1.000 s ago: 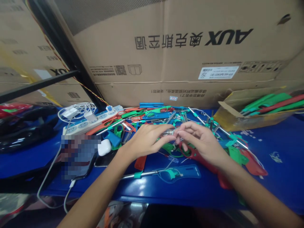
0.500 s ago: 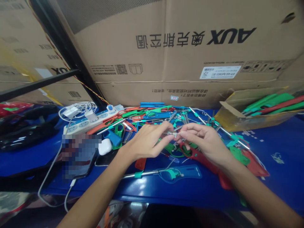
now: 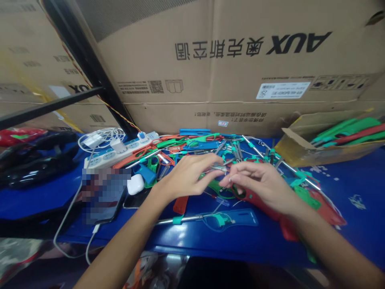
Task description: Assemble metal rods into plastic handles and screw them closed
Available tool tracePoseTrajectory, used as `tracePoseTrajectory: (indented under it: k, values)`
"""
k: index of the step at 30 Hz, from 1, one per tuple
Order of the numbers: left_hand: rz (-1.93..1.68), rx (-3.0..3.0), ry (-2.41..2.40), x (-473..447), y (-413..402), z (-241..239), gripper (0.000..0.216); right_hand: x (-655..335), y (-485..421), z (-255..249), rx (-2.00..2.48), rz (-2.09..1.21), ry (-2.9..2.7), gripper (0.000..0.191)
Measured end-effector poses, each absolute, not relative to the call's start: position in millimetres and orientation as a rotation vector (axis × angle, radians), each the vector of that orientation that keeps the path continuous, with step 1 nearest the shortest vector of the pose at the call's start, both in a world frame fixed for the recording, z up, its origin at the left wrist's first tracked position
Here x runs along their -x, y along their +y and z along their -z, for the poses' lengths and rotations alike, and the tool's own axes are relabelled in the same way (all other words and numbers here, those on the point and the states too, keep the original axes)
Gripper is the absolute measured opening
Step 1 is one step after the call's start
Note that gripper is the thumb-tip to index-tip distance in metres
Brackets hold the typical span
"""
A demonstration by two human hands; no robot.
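We are pinching a small metal piece (image 3: pixel 221 168) between the thumb and fingertips of our left hand (image 3: pixel 189 175), just above the pile of coloured plastic tools (image 3: pixel 192 143) on the blue table (image 3: pixel 361 233). Our right hand (image 3: pixel 264 185) is hovering just beside it, fingertips drawn nearly together. We cannot tell whether they are touching the piece. A blue tool (image 3: pixel 237 218) is lying nearer us.

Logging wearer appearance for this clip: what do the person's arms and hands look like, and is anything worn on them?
Left grip and right grip are bare hands, ungloved; no ring, watch or band shows. Left forearm and right forearm are bare to the frame's edge, no sleeve in view.
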State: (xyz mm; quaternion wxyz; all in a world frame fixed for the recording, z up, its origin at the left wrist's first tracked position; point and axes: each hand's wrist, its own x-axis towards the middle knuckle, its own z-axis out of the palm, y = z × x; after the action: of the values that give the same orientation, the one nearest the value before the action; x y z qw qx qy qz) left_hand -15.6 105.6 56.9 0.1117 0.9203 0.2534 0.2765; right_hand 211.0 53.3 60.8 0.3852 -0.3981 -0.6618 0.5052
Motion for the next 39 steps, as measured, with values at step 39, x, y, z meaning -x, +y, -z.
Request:
tracePoseTrajectory:
  k: [39]
  values:
    - [-0.919, -2.682, 0.689, 7.4, 101.8, -49.3, 0.017, -217.2, 55.0, -55.4, 1.048, -1.074, -1.715, 0.017]
